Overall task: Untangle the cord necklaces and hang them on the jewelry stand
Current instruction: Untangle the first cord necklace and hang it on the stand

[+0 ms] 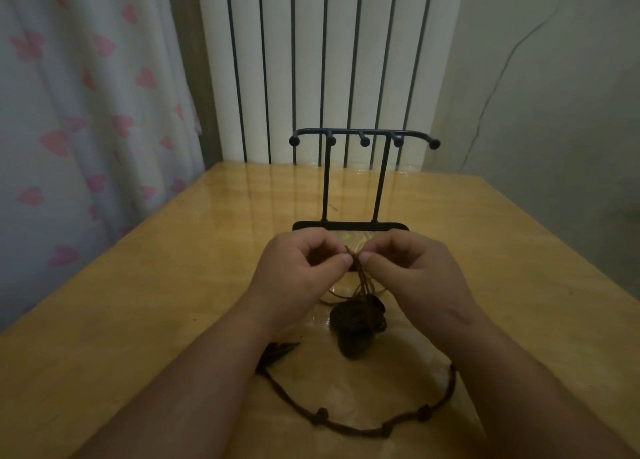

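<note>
Thin brown cords (pixel 362 278) rise from dark round pendants (pixel 349 323) lying on the wooden table (pixel 173 285). My left hand (pixel 304 268) and my right hand (pixel 412 271) both pinch the cords at one spot, thumbs almost touching, just in front of the stand's base. A thicker knotted cord necklace (pixel 349 425) loops on the table under my forearms. The black metal jewelry stand (pixel 363 140) rises behind my hands, with several ball-tipped hooks, and nothing hangs on them.
A white radiator (pixel 329 60) stands behind the table's far edge. A curtain with pink hearts (pixel 86 112) hangs on the left. A pale wall (pixel 554 77) closes the right side.
</note>
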### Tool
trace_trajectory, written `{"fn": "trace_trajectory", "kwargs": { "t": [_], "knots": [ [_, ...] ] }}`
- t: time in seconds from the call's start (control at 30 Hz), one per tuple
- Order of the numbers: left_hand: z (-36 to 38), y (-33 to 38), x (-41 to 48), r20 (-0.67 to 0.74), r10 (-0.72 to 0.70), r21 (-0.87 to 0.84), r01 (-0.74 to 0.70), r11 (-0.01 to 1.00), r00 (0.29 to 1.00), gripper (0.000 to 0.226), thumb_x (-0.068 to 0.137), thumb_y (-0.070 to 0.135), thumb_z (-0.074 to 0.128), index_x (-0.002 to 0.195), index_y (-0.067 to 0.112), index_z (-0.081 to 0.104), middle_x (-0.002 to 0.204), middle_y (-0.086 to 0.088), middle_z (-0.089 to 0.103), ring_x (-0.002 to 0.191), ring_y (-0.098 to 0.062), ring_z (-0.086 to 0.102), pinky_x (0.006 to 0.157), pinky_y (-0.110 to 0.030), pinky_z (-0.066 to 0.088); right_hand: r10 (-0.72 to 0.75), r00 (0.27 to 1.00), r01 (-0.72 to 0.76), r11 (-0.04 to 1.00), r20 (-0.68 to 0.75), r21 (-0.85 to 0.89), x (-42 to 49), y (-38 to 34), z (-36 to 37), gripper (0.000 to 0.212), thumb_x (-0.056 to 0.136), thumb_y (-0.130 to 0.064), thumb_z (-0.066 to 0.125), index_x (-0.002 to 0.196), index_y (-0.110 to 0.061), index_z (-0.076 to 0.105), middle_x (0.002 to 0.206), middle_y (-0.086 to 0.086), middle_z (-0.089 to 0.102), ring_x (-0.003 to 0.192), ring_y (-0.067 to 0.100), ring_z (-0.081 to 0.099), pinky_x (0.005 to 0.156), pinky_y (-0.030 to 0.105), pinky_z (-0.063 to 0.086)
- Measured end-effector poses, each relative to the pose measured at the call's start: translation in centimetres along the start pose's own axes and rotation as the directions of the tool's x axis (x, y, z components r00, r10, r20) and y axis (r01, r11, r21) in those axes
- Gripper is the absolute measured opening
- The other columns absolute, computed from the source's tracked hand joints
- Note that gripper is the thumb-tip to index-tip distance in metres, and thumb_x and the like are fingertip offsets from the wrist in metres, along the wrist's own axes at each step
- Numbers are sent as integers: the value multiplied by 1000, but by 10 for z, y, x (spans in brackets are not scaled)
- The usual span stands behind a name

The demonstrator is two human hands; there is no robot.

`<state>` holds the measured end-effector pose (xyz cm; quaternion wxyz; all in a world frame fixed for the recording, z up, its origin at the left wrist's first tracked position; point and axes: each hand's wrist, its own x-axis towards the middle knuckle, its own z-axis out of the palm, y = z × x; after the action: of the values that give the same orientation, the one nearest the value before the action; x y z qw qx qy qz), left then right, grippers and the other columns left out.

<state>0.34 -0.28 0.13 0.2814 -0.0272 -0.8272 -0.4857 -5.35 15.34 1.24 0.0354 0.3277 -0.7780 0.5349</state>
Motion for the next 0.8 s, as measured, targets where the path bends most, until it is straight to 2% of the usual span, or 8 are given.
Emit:
{"fn": "trace_trajectory", "kwargs": {
  "t": [0.2, 0.3, 0.43, 0.57, 0.67, 0.8],
  "knots": [
    [0, 1, 0, 53, -67, -63, 70, 996, 996, 21, 87, 10, 67, 73, 26, 67, 64, 11, 61, 64, -6, 56, 62, -26, 46, -71, 997, 78, 974, 39, -214, -1, -1, 1, 13, 85, -28, 61, 81, -39, 60, 74, -12, 61, 73, -2, 57, 60, 12, 46],
    [1, -1, 1, 95, -81, -68, 87, 994, 992, 22, 88, 9, 66, 73, 25, 67, 63, 10, 59, 63, -7, 55, 63, -29, 46, -107, 992, 121, 938, 62, -324, -2, -4, 2, 11, 81, -33, 56, 75, -41, 53, 73, -13, 57, 74, 0, 53, 56, 14, 41],
    [0, 0, 1, 121, -101, -70, 110, 991, 987, 21, 88, 9, 64, 73, 23, 67, 64, 8, 59, 63, -10, 55, 62, -34, 50, -127, 990, 141, 936, 65, -322, -3, -6, 1, 3, 76, -38, 53, 77, -40, 53, 74, -13, 56, 76, 1, 52, 59, 15, 41],
    [0, 0, 1, 136, -127, -79, 138, 987, 983, 25, 88, 8, 64, 70, 26, 67, 64, 8, 60, 64, -13, 56, 65, -40, 52, -110, 990, 134, 935, 89, -328, -3, -8, 0, 6, 77, -35, 55, 72, -38, 53, 70, -12, 56, 74, 1, 52, 55, 15, 42],
    [1, 0, 1, 162, -143, -66, 155, 986, 976, 21, 88, 10, 65, 73, 25, 69, 67, 6, 63, 66, -12, 59, 67, -36, 54, -52, 990, 94, 934, 129, -344, -3, -9, -1, 16, 83, -27, 61, 72, -34, 53, 70, -10, 55, 65, 3, 51, 54, 16, 41],
    [1, 1, 0, 106, -95, 8, 95, 995, 990, 15, 83, 13, 71, 77, 26, 70, 71, 7, 66, 67, -3, 61, 62, -19, 50, -22, 988, 79, 920, 150, -385, -2, -8, 0, 14, 86, -27, 62, 76, -31, 53, 74, -9, 54, 65, 7, 49, 57, 19, 40]
  ]
}}
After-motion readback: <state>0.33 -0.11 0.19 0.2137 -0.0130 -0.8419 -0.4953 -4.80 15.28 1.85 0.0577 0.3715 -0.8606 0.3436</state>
